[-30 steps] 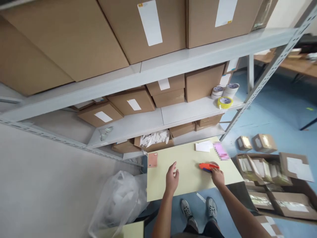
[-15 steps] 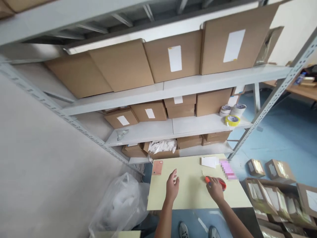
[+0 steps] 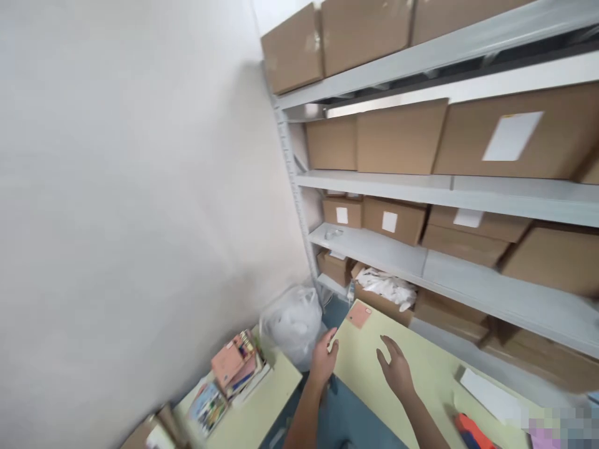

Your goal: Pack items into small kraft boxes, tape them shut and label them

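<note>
White material (image 3: 387, 286) is held in a carton (image 3: 381, 304); left hand (image 3: 324, 358) and right hand (image 3: 397, 369), empty, are loosely spread near a pink booklet (image 3: 359, 315).

Remotely, I see the left hand (image 3: 322, 360) and right hand (image 3: 395, 369), loosely spread, near a pink booklet (image 3: 359, 315) on a table (image 3: 362, 358).

cardboard boxes (image 3: 402, 137) on grey rack (image 3: 374, 181); books (image 3: 228, 363) piled on side table (image 3: 266, 399) by wall (image 3: 140, 187).

A shelf unit (image 3: 491, 194) holding boxes (image 3: 402, 138) stood behind the desk (image 3: 369, 362). A booklet (image 3: 359, 314) lay on its far left corner, a tape dispenser (image 3: 472, 430) and paper (image 3: 491, 394) toward its right end. Left of it were a bag (image 3: 296, 321) and a side table (image 3: 269, 408) bearing books (image 3: 231, 362).
</note>
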Demonstrator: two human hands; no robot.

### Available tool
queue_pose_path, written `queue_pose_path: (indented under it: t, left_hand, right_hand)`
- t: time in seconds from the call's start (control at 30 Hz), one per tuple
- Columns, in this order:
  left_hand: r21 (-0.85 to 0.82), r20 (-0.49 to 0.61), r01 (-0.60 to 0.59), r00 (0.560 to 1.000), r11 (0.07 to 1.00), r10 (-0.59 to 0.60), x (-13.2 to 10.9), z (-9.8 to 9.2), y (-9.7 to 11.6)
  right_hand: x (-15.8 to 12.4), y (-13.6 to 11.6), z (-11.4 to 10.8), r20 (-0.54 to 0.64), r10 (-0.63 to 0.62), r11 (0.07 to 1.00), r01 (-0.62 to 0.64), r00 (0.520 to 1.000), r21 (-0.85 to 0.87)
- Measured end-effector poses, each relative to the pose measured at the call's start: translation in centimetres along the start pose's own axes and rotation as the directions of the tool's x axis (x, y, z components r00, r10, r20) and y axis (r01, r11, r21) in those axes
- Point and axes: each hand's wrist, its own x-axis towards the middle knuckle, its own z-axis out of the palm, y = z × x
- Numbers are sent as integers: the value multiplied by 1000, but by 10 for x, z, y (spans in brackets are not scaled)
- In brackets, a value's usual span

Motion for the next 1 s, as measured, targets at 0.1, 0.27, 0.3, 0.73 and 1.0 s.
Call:
queue_pose_path:
  t: [0.1,0.27,0.3,0.73,1.0]
  left_hand:
    - [56,-133,56,990,997,-48,-47,-30,-16]
    - [117,-319,232,930,966,-185,-130,-75,-33]
    - [117,-346,255,916,960,-201,-145,-83,-35]
    - [-57,-707,308,659,950,-256,-324,-240,-109]
    - [-248,-744,520,438,818,-504,-447,-346,-183]
  right_hand:
    - [-4,-16,17,116,-40,998,34,992,60]
    - [-32,-54,50,343,-99,989,52,934,142]
    - [-40,-64,58,382,-118,986,62,916,157]
    - [-148,-227,197,646,-455,889,274,613,367]
    - [-262,-318,298,772,-479,867,361,418,343]
